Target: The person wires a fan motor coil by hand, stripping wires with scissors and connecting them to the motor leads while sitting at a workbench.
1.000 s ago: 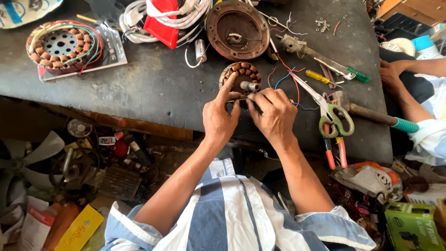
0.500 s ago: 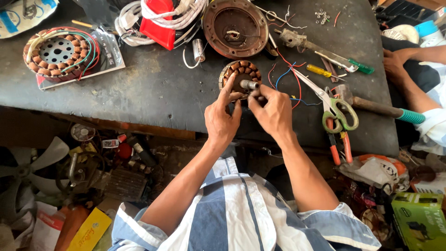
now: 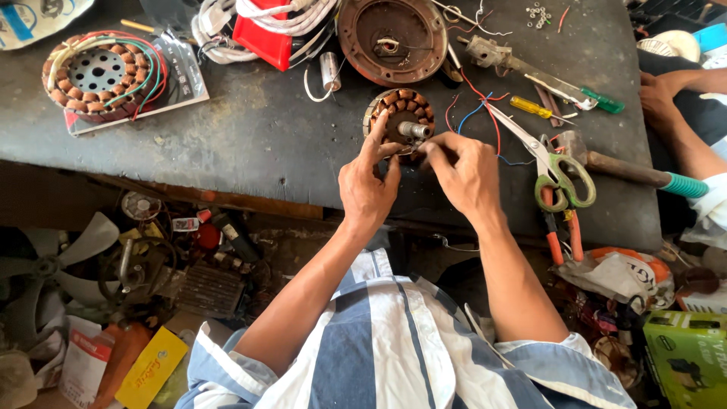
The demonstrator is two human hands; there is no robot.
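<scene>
A small round motor stator (image 3: pixel 401 112) with copper coils and a metal shaft lies on the dark workbench (image 3: pixel 250 129). My left hand (image 3: pixel 369 182) rests against its near left side, with the index finger stretched onto the coils. From the right, my right hand (image 3: pixel 463 170) pinches at the stator's near edge with fingertips together; what it pinches is too small to see. Red and blue wires (image 3: pixel 477 106) trail off the stator to the right.
A larger wound stator (image 3: pixel 98 76) sits far left. A rusty round motor housing (image 3: pixel 392 30) lies behind the small stator. Green-handled scissors (image 3: pixel 556 170), a yellow screwdriver (image 3: pixel 534 107), a hammer (image 3: pixel 636 173) and pliers lie to the right. Another person's hand (image 3: pixel 663 98) rests at the right edge.
Both hands have stayed on the small stator with only slight finger shifts. The view has moved a little, so the bench sits higher in frame.
</scene>
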